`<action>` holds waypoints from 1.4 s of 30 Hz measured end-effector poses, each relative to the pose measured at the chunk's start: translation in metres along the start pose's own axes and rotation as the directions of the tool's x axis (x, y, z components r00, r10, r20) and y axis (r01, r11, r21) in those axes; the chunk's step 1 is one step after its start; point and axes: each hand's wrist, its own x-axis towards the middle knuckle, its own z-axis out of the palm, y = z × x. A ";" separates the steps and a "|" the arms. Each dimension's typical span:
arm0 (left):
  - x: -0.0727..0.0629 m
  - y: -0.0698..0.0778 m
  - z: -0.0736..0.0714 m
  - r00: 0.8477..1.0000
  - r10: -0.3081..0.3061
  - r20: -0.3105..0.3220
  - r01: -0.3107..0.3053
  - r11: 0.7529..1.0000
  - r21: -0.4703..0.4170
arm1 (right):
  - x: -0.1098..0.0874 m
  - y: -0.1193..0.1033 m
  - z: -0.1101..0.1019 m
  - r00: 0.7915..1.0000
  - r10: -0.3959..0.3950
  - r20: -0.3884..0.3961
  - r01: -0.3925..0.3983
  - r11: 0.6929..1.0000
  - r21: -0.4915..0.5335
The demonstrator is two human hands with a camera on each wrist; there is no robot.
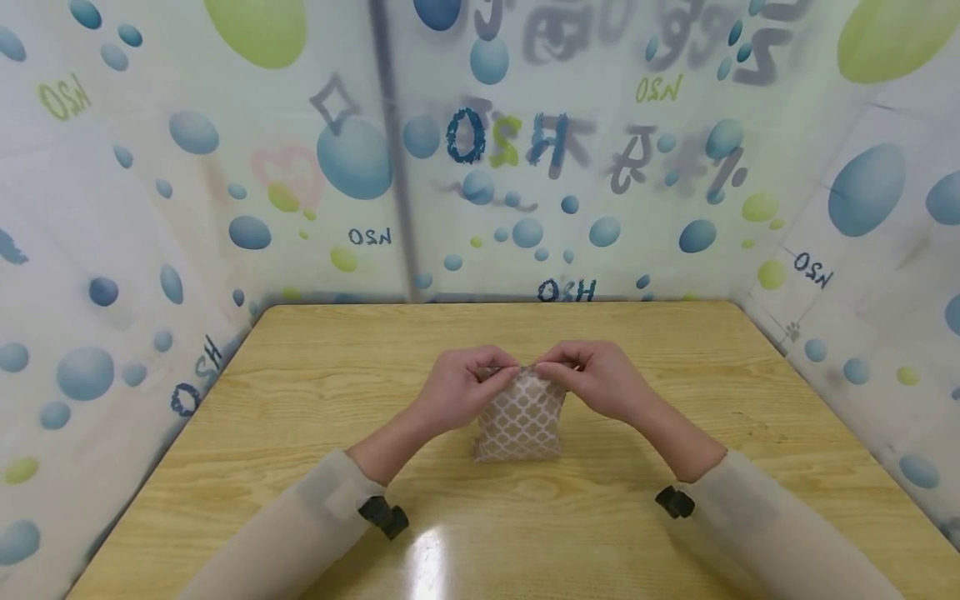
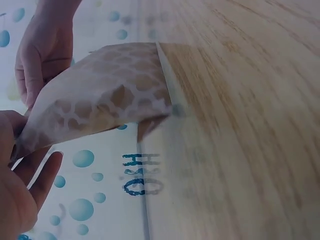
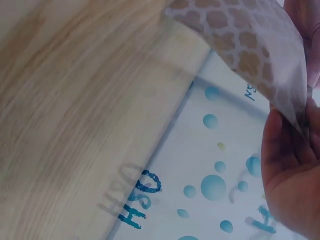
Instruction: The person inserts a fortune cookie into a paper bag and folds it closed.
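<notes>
A small tan pouch with a white lattice pattern stands upright, its bottom at the wooden tabletop. My left hand pinches its top edge at the left between thumb and fingers. At the right end of the same edge, my right hand pinches too, close to the left one. In the left wrist view the pouch slants away from the left hand. The right wrist view has the pouch bulging above the right hand. What the pouch contains is hidden.
The wooden table reaches to a back wall printed with blue and green drops. Similar side walls stand at left and right. Black clips sit on both sleeve cuffs.
</notes>
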 end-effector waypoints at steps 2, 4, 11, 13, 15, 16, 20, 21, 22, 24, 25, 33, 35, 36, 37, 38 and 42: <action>0.000 -0.001 -0.001 1.000 -0.009 0.014 0.009 1.000 -0.010 | -0.001 -0.001 -0.001 1.000 0.011 -0.017 -0.011 1.000 -0.004; 0.001 -0.002 -0.002 0.999 -0.024 0.024 0.024 0.999 -0.026 | -0.001 -0.002 0.000 0.999 0.014 -0.045 -0.015 1.000 -0.024; 0.000 -0.009 -0.010 0.998 -0.049 -0.038 0.045 0.995 -0.085 | 0.000 0.001 -0.004 0.998 0.030 -0.047 -0.030 1.000 0.002; 0.000 -0.008 -0.011 0.998 -0.031 -0.048 0.028 0.997 -0.073 | 0.000 0.003 -0.007 0.999 0.050 -0.003 -0.049 0.998 0.050; 0.000 -0.008 -0.011 0.998 -0.019 -0.054 0.016 0.998 -0.062 | -0.001 0.005 -0.010 0.997 0.074 0.032 -0.077 0.993 0.093; 0.000 -0.008 -0.011 0.998 -0.016 -0.056 0.013 0.998 -0.056 | -0.002 0.006 -0.010 0.996 0.086 0.038 -0.090 0.990 0.105; 0.001 -0.010 -0.009 0.999 -0.033 -0.043 0.030 0.998 -0.063 | -0.003 0.006 -0.010 0.994 0.106 -0.009 -0.105 0.992 0.076; 0.001 -0.011 -0.009 0.999 -0.039 -0.036 0.037 0.997 -0.067 | -0.003 0.006 -0.009 0.994 0.104 -0.028 -0.102 0.993 0.062; 0.001 -0.012 -0.009 0.998 -0.047 -0.028 0.045 0.996 -0.074 | -0.004 0.006 -0.009 0.994 0.102 -0.047 -0.100 0.994 0.048; 0.001 -0.013 -0.009 0.998 -0.067 -0.017 0.065 0.993 -0.095 | -0.004 0.005 -0.008 0.992 0.097 -0.077 -0.095 0.995 0.028; 0.001 -0.014 -0.010 0.997 -0.074 -0.013 0.072 0.992 -0.100 | -0.004 0.005 -0.008 0.991 0.098 -0.086 -0.096 0.995 0.024; 0.000 -0.015 -0.017 0.994 -0.067 -0.082 0.059 0.994 -0.087 | -0.004 0.013 -0.014 0.995 0.101 -0.001 -0.099 0.980 0.172; 0.000 -0.016 -0.018 0.993 -0.069 -0.091 0.061 0.995 -0.084 | -0.004 0.016 -0.015 0.994 0.110 0.021 -0.112 0.976 0.188; 0.000 -0.016 -0.018 0.993 -0.069 -0.093 0.061 0.995 -0.081 | -0.004 0.017 -0.015 0.993 0.114 0.021 -0.116 0.976 0.183; 0.000 -0.016 -0.018 0.993 -0.070 -0.092 0.063 0.995 -0.079 | -0.004 0.018 -0.015 0.993 0.120 0.016 -0.121 0.977 0.177; -0.001 -0.016 -0.018 0.993 -0.072 -0.091 0.064 0.995 -0.079 | -0.004 0.018 -0.015 0.992 0.124 0.006 -0.123 0.978 0.166; 0.000 -0.016 -0.017 0.993 -0.089 -0.075 0.082 0.993 -0.085 | -0.003 0.016 -0.014 0.992 0.121 -0.041 -0.114 0.984 0.133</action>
